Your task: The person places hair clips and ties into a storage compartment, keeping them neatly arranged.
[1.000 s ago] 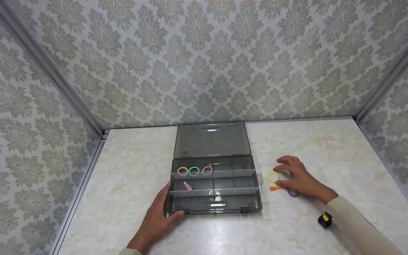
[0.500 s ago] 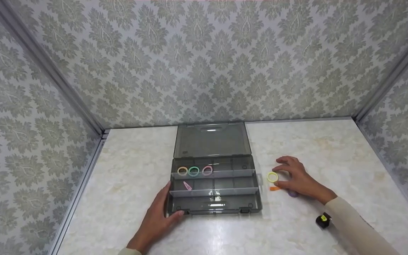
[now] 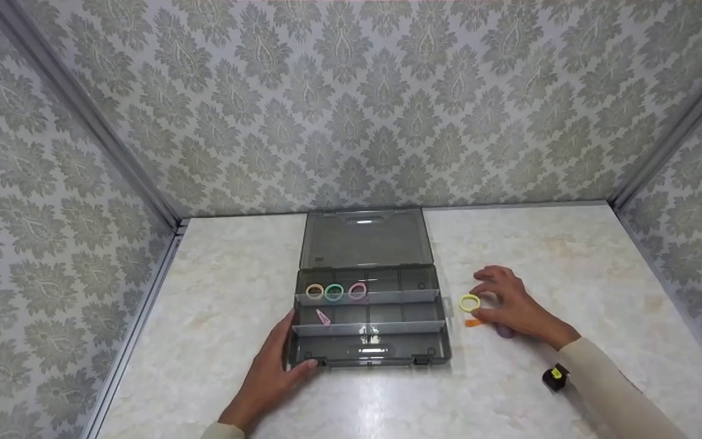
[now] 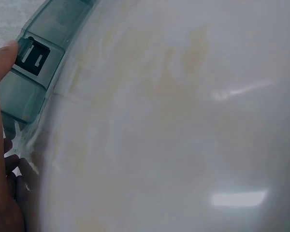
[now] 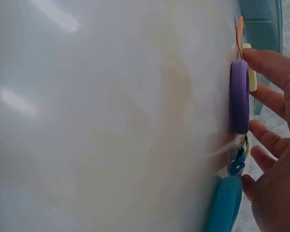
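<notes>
A grey translucent compartment box (image 3: 326, 349) stands with its lid (image 3: 366, 238) laid back. My left hand (image 3: 269, 372) rests along its left front corner, the thumb at the front latch (image 4: 33, 57). With my right hand (image 3: 514, 308) I pinch a yellow hair tie (image 3: 462, 303) between thumb and forefinger, right of the box. Beside it lie an orange hair clip (image 3: 471, 323) and a purple hair tie (image 3: 504, 331), partly covered by the hand. Orange (image 3: 309, 296), green (image 3: 328, 297) and pink hair ties (image 3: 352, 294) sit in the back row, a pink hair clip (image 3: 323, 316) in the middle row.
A black and yellow tape measure (image 3: 554, 378) sits beside my right sleeve. Close by my right fingers, the right wrist view shows a teal object (image 5: 224, 205), hidden from the head view. Patterned walls (image 3: 351, 122) border the marbled table (image 3: 229, 262).
The yellow hair tie now looks slightly tilted between my right thumb and forefinger. My left hand stays at the box corner.
</notes>
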A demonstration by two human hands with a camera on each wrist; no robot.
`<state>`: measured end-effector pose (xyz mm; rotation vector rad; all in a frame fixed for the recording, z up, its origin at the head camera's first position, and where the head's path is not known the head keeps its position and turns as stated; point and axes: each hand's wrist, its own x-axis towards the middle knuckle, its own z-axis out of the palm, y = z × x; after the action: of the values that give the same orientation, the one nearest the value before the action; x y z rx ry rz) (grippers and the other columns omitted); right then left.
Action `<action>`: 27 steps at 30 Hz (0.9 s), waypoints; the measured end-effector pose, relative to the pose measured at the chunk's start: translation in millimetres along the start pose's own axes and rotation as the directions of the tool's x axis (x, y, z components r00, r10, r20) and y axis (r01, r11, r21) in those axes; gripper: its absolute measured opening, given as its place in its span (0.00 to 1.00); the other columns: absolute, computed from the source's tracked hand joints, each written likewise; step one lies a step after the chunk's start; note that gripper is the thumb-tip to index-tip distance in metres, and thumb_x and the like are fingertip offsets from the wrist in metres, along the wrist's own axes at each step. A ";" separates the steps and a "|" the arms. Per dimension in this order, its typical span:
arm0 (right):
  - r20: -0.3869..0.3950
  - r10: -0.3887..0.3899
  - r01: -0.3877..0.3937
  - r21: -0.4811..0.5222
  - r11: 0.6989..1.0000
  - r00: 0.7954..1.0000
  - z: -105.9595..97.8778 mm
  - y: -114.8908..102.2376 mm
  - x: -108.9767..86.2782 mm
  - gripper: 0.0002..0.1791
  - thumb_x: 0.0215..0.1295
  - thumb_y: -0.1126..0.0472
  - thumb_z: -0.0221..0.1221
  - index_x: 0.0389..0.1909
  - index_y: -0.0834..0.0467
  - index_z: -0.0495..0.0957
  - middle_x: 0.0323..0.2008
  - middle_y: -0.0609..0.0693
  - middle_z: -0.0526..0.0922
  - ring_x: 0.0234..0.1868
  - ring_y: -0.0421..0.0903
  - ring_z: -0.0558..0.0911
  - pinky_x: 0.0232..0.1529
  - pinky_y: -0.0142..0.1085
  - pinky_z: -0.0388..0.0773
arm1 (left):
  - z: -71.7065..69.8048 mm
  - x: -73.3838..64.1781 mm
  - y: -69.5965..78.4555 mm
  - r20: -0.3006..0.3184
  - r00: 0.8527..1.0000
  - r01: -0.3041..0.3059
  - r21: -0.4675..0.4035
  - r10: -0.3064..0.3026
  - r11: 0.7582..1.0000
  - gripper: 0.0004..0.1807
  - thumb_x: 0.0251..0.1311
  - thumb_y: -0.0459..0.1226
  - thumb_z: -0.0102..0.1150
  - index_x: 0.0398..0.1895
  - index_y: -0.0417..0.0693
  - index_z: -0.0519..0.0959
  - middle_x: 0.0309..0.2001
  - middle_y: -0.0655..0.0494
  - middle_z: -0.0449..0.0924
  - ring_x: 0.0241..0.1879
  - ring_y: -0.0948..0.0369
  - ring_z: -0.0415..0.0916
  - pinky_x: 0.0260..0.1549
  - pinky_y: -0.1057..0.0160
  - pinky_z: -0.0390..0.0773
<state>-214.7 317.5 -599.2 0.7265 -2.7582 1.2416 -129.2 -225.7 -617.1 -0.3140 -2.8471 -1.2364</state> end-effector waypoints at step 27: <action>-0.136 -0.101 0.100 -0.015 0.995 0.986 -11.8 -28.4 35.6 0.16 0.62 0.67 0.79 0.50 0.60 0.89 0.60 0.59 0.82 0.63 0.56 0.74 0.61 0.42 0.74 | 1.9 1.2 -5.5 -0.010 1.000 -0.029 0.004 0.029 1.000 0.61 0.65 0.65 0.73 0.92 0.57 0.51 0.87 0.48 0.58 0.85 0.45 0.58 0.83 0.38 0.59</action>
<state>-236.1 295.3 -563.6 0.7406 -2.5826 1.2121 -131.3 -227.7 -622.3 -0.3469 -2.8256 -1.2233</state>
